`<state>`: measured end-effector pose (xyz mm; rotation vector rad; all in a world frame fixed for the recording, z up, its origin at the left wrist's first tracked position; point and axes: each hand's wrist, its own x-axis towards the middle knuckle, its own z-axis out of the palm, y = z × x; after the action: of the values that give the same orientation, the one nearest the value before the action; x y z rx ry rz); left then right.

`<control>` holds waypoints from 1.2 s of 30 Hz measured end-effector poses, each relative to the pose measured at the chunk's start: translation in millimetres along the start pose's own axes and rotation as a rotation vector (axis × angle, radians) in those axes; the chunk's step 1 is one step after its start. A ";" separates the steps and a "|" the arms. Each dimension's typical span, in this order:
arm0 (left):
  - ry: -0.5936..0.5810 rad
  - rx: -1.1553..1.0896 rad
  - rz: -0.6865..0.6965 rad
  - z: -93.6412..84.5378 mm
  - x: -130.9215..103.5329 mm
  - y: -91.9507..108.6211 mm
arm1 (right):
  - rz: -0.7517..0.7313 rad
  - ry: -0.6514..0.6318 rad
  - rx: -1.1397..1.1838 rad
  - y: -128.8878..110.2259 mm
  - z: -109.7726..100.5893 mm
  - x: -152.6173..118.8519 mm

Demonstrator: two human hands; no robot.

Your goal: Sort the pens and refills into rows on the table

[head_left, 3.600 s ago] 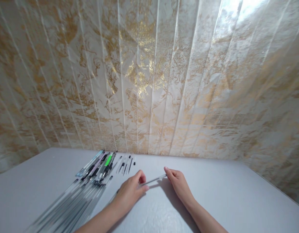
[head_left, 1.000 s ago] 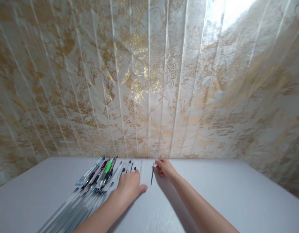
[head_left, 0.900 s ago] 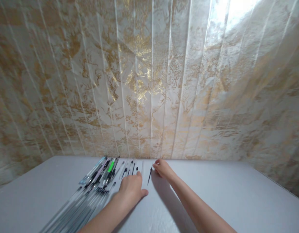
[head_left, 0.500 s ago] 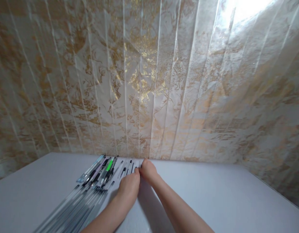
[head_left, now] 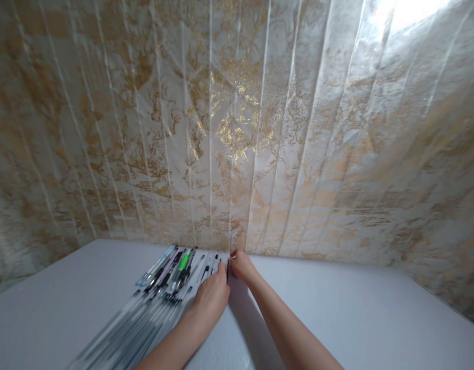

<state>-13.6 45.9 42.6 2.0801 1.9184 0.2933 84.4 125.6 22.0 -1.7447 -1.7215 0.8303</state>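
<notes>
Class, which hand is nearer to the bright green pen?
Left. The left hand is below and to the right of the green pen in the picture; the right hand is farther right.

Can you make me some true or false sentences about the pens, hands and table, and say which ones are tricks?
1. The bright green pen stands in a cup. False: it lies on the table.
2. The left hand is nearer the green pen than the right hand is. True.
3. The hands are far apart. False: they are close together.
4. The tabletop is black. False: it is whitish.
5. The backdrop has gold patterns. True.
</notes>
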 end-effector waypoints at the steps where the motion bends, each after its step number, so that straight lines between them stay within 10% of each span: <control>1: 0.006 -0.037 0.009 -1.6 0.0 -1.8 | -0.016 -0.011 0.046 2.4 -3.0 -5.6; 9: -0.012 -0.517 0.179 19.6 0.1 1.4 | -0.227 -0.495 0.575 24.0 -26.6 -62.5; 19: 0.152 0.183 0.055 -26.6 1.6 -14.7 | -0.083 -0.083 0.125 36.9 -31.3 8.5; 36: 0.182 0.336 -0.023 -53.3 19.4 -60.2 | -0.182 0.151 -0.156 26.3 7.4 27.4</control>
<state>-86.5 73.3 70.4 2.3060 2.2279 0.1688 96.1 151.9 -3.9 -1.6713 -1.8499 0.4852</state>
